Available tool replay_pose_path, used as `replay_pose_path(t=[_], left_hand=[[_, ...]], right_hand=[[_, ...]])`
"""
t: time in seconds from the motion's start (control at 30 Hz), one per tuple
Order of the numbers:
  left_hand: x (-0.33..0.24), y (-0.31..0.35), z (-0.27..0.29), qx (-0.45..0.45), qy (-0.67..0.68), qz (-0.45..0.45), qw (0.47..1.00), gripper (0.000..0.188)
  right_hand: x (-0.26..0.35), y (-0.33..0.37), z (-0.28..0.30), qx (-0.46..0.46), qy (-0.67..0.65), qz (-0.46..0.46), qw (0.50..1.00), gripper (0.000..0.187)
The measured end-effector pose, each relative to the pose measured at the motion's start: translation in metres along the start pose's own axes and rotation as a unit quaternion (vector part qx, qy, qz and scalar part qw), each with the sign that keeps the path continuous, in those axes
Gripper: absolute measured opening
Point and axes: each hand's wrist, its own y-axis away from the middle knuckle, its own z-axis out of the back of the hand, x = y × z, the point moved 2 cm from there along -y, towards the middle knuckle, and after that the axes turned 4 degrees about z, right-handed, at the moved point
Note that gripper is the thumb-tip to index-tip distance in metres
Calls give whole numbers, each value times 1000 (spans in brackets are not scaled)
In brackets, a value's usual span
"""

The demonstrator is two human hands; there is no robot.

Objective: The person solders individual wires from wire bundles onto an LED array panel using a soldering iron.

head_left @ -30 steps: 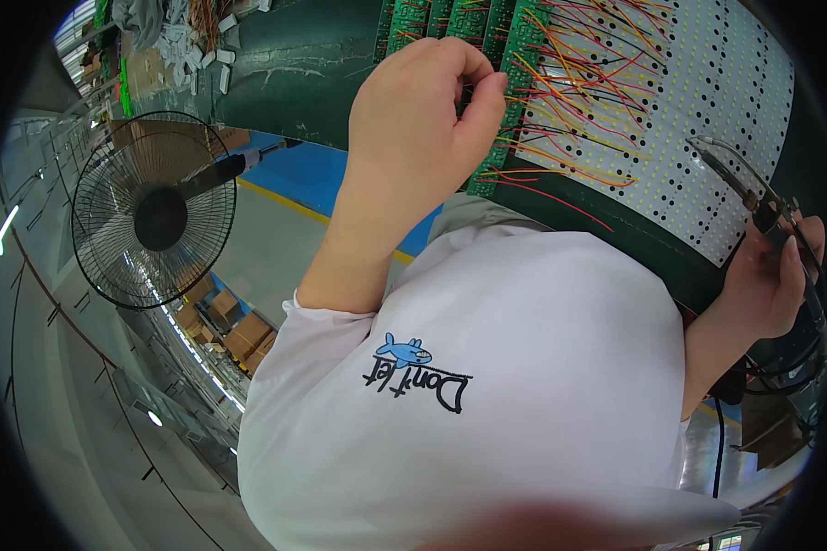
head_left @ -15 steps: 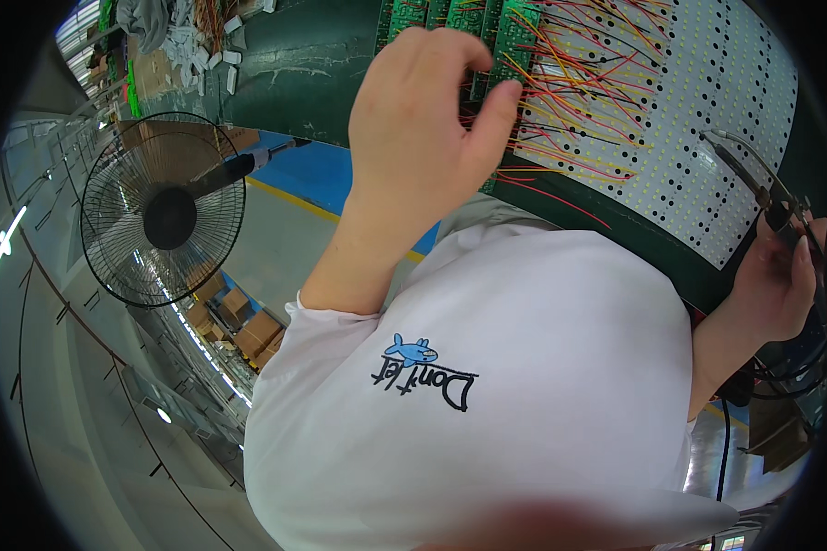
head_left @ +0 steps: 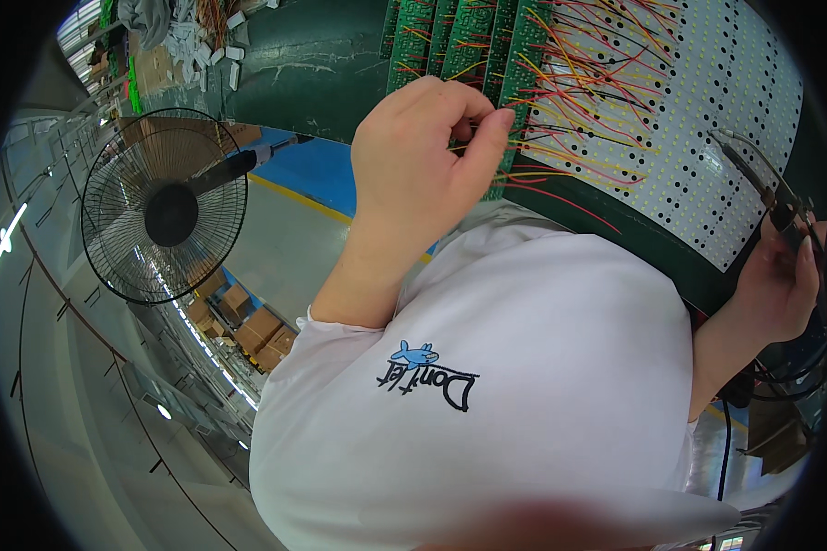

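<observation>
My left hand [head_left: 423, 156] is over the near end of a row of green circuit boards [head_left: 473, 41]. Its fingers are curled and the thumb is pressed toward the index finger; what they pinch, if anything, is hidden. Red, yellow and black wires [head_left: 583, 83] fan out from the boards to the right. Under them lies a white panel [head_left: 698, 207] dotted with small yellowish and black spots. At the right, my right hand [head_left: 776, 289] is closed around a soldering iron [head_left: 753, 179] with a thin curved metal tube alongside. Its tip points up-left, over the panel.
The dark green work surface [head_left: 294, 83] carries white connector pieces [head_left: 193, 55] and bundled wires [head_left: 216, 18] at the far left. A black fan [head_left: 170, 211] stands left of it. Cardboard boxes [head_left: 257, 331] sit on the floor beyond. Black cables [head_left: 726, 450] hang at the lower right.
My left hand has come down slightly toward me, and its thumb and index finger have drawn together. More of the boards shows above it. My right hand stays nearly still with the soldering iron.
</observation>
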Motion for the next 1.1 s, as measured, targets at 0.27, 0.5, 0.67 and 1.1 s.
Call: replay_pose_path(t=[0.27,0.5,0.67,1.1], left_hand=[[2,1,3,-15,61,0,998,12],[-7,-2,-2,12,18,81,996,14],[-6,4,1,43,93,100,990,15],[-3,1,5,-26,40,23,999,15]], right_hand=[[-1,-3,-22,29,40,15,999,7],[0,-3,-40,6,59,12,998,9],[0,-6,-32,70,49,17,996,12],[-2,-6,-37,47,66,9,997,10]])
